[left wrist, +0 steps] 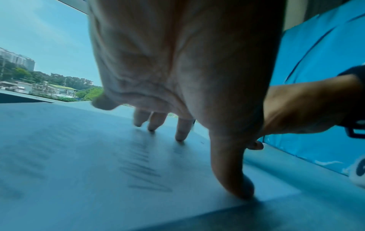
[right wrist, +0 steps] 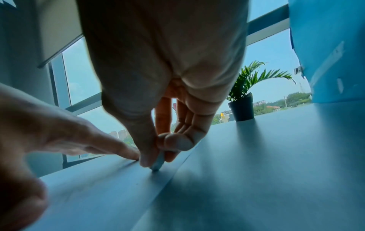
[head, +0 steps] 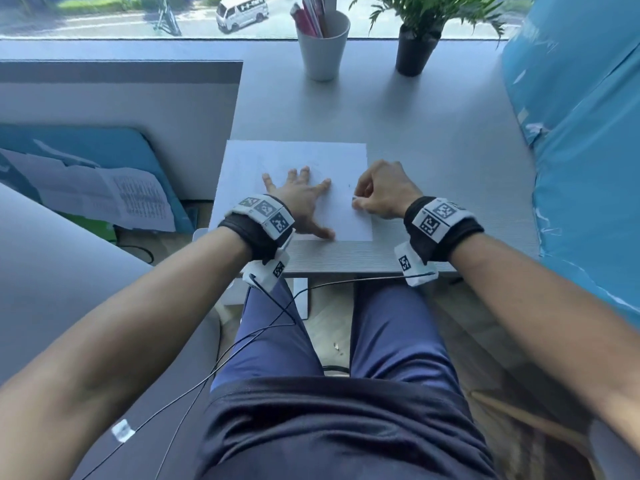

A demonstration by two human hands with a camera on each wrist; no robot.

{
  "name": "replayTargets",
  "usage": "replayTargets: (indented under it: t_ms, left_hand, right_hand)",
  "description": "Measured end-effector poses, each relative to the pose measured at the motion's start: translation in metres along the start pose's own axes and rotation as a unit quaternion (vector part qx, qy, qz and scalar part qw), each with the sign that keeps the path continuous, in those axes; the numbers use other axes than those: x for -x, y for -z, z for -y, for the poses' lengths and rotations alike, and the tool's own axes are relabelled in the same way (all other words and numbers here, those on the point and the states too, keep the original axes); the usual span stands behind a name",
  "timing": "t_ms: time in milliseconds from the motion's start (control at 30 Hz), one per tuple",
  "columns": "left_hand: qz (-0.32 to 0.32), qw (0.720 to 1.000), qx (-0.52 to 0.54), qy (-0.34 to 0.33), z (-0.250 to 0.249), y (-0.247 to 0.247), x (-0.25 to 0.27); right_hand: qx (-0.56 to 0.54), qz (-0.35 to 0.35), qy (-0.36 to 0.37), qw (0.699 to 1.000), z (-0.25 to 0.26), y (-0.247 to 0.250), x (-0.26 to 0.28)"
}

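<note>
The sheet of paper [head: 298,157] lies flat at the near edge of the table [head: 443,140], square to the person. In the left wrist view a patch of pencil scribble [left wrist: 144,170] shows on it beneath the left palm.

The left hand [head: 301,202] presses on the sheet with its fingers spread and straight, the thumb close to the sheet's near edge. The right hand [head: 381,192] is curled, with thumb and forefinger pinching a small pale stub [right wrist: 158,162], likely an eraser. The stub's tip is down on the paper close to the right edge, near the left forefinger's tip.

The step in hand looks like rubbing at the pinned sheet. Next the stub probably has to travel left to the scribble in short strokes. The left hand would need to shift clear while holding the paper against creeping or creasing.

A white cup [head: 322,46] and a potted plant [head: 419,50] stand far off by the window.
</note>
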State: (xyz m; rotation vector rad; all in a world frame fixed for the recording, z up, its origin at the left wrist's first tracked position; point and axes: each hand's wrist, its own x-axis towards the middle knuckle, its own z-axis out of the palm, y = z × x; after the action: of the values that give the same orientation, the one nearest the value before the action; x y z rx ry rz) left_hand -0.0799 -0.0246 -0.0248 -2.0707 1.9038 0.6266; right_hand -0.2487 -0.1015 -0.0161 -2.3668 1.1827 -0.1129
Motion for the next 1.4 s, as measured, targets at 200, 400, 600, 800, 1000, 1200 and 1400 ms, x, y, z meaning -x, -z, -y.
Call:
replayTargets:
  t_ms: [200, 400, 600, 800, 1000, 1200, 1400]
  left_hand:
    - [-0.010, 0.990, 0.049, -0.130, 0.015, -0.007, -0.012]
    - [0.014, 0.991, 0.035, -0.125, 0.018, -0.005, -0.020]
    - [0.010, 0.993, 0.040, -0.112, 0.015, -0.007, -0.020]
    - [0.005, 0.994, 0.040, -0.102, 0.014, -0.008, -0.020]
    - [0.013, 0.994, 0.037, -0.106, 0.013, -0.009, -0.020]
    - [-0.028, 0.983, 0.089, -0.160, 0.032, -0.009, -0.015]
    - [-0.037, 0.982, 0.108, -0.147, 0.043, 0.000, -0.015]
  right_hand:
    - [-0.007, -0.023, -0.037, 0.999, -0.001, 0.005, -0.008]
    - [-0.009, 0.016, 0.004, 1.000, 0.013, -0.012, 0.009]
    - [-0.024, 0.023, 0.012, 0.999, 0.018, -0.020, 0.015]
    - [-0.047, -0.037, -0.050, 0.997, 0.004, -0.011, 0.006]
    - [-0.042, -0.032, -0.043, 0.998, 0.003, -0.006, 0.005]
    - [-0.007, 0.014, -0.012, 1.000, 0.008, -0.011, 0.021]
    - [-0.033, 0.121, 0.028, 0.992, 0.017, -0.021, 0.042]
